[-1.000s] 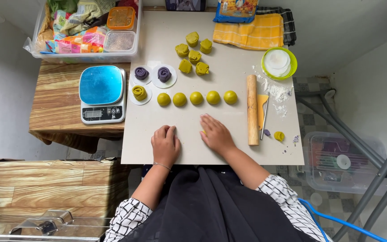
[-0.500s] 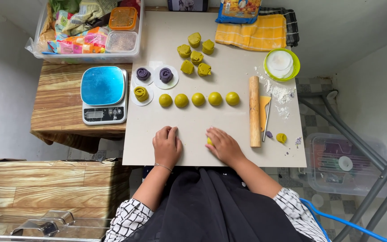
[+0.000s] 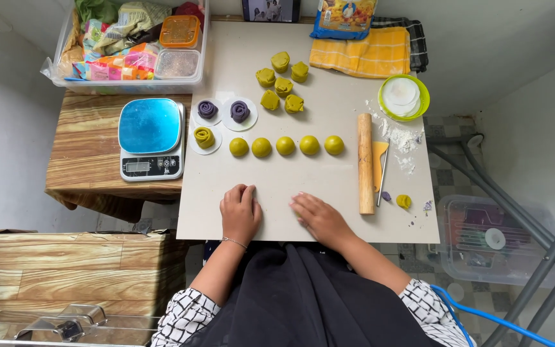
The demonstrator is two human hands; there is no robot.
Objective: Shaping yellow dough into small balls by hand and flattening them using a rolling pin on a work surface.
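Both hands (image 3: 239,214) (image 3: 317,217) flat on board (image 3: 329,186)

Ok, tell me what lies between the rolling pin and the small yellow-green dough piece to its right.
In the head view, a yellow scraper and a thin metal stick lie between the rolling pin and the dough piece, plus a tiny purple scrap.

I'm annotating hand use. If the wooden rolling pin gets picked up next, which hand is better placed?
Probably the right hand: it lies flat on the board just beside the rolling pin, while the left hand sits farther away.
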